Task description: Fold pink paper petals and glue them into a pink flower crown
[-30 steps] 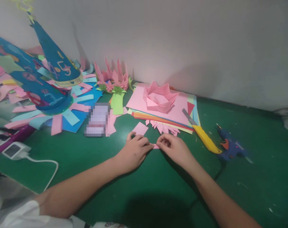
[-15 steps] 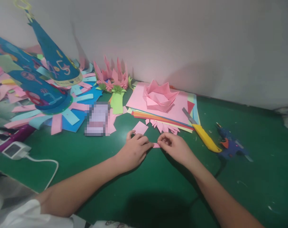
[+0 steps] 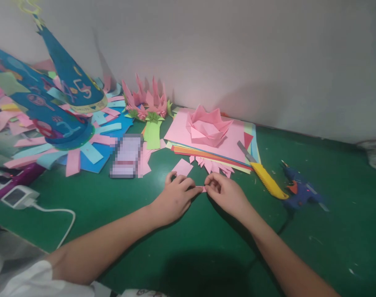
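Observation:
My left hand (image 3: 175, 196) and my right hand (image 3: 226, 192) rest on the green table (image 3: 113, 206), fingertips meeting. Between them they pinch a small folded pink paper piece (image 3: 203, 189), mostly hidden by the fingers. A loose pink paper rectangle (image 3: 182, 167) lies just beyond my left hand. Behind it, a folded pink paper lotus (image 3: 208, 126) sits on a stack of coloured paper sheets (image 3: 237, 144), with several small pink folded points (image 3: 211, 164) at the stack's front edge.
A yellow-handled utility knife (image 3: 266, 181) and a blue glue gun (image 3: 301, 189) lie at the right. At the left are blue paper cones (image 3: 73, 82) with pink and blue strips, pink paper flowers (image 3: 144, 101), a blurred object (image 3: 127, 156) and a white charger with cable (image 3: 19, 196).
My two hands have closed slightly together over the small pink piece, so less of it shows. Nothing else has moved.

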Action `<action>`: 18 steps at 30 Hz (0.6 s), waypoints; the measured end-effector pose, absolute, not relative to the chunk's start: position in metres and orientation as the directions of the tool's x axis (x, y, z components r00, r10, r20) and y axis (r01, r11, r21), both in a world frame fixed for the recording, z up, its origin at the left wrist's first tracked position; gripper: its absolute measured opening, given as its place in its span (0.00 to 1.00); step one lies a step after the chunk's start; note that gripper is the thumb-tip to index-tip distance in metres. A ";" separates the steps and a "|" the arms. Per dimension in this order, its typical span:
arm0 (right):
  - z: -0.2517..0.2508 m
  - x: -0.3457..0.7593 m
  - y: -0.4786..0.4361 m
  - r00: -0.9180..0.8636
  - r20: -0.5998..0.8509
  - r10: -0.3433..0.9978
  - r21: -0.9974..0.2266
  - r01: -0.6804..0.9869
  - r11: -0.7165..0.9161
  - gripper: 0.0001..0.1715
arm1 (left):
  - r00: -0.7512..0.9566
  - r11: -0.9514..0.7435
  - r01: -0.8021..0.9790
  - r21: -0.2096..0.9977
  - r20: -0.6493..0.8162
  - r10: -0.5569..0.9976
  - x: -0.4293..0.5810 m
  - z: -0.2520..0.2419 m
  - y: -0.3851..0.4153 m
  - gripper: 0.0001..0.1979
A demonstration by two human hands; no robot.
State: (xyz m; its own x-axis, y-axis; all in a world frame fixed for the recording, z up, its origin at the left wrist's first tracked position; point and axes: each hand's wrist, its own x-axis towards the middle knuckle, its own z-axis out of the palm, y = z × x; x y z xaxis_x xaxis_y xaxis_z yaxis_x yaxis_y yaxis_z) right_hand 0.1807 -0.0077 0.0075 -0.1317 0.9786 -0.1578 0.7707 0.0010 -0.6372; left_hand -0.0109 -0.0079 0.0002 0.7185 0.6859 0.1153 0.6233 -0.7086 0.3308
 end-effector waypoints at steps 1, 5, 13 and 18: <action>0.007 0.180 -0.008 -0.121 -0.155 0.981 -0.623 0.783 -0.002 0.03 | 0.719 -0.709 0.623 0.330 0.115 0.686 -0.011 0.000 -0.008 0.21; 0.008 0.179 -0.008 -0.100 -0.148 0.984 -0.594 0.805 -0.008 0.04 | 0.718 -0.711 0.622 0.329 0.123 0.685 -0.011 0.001 -0.008 0.22; 0.011 0.176 -0.006 -0.055 -0.147 0.988 -0.529 0.848 -0.031 0.04 | 0.715 -0.713 0.637 0.294 0.121 0.689 -0.009 0.001 -0.007 0.20; 0.010 0.174 -0.006 -0.022 -0.146 0.989 -0.498 0.865 -0.055 0.03 | 0.730 -0.732 0.636 0.243 0.117 0.673 -0.008 -0.001 -0.007 0.20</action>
